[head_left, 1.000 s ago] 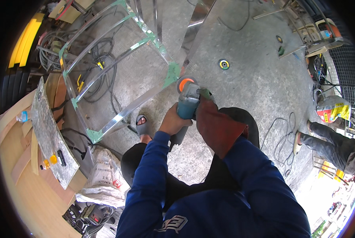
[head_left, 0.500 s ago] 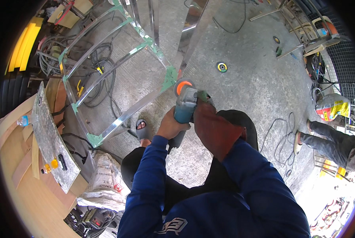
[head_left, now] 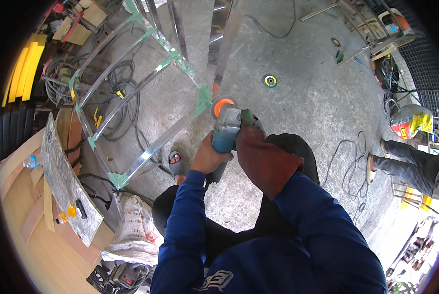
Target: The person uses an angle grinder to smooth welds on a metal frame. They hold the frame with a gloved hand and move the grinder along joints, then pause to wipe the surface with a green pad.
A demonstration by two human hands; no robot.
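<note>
With both hands I hold a blue-green angle grinder [head_left: 225, 136] whose orange disc [head_left: 223, 105] faces away from me. My bare left hand [head_left: 207, 156] is wrapped round the grinder's body. On the right side, my right hand [head_left: 263, 156], in a red and green work glove, closes on the grinder's front part; its fingertips are mostly hidden. The disc sits close beside the green-taped corner of a shiny metal frame [head_left: 159, 137]; I cannot tell whether they touch. A long polished metal bar [head_left: 218, 49] reaches away from the disc.
A loose round disc [head_left: 270, 81] lies on the concrete floor. Cables [head_left: 126, 93] coil under the frame. At left a grey slab [head_left: 67, 179] leans over wood sheets, near a white sack [head_left: 132, 228]. Another person's legs [head_left: 405, 161] stand at right, near a yellow-red bag [head_left: 412, 122].
The view has shifted slightly, so the frame's far part sits a little further left. My hands keep the grinder in nearly the same place beside the taped corner.
</note>
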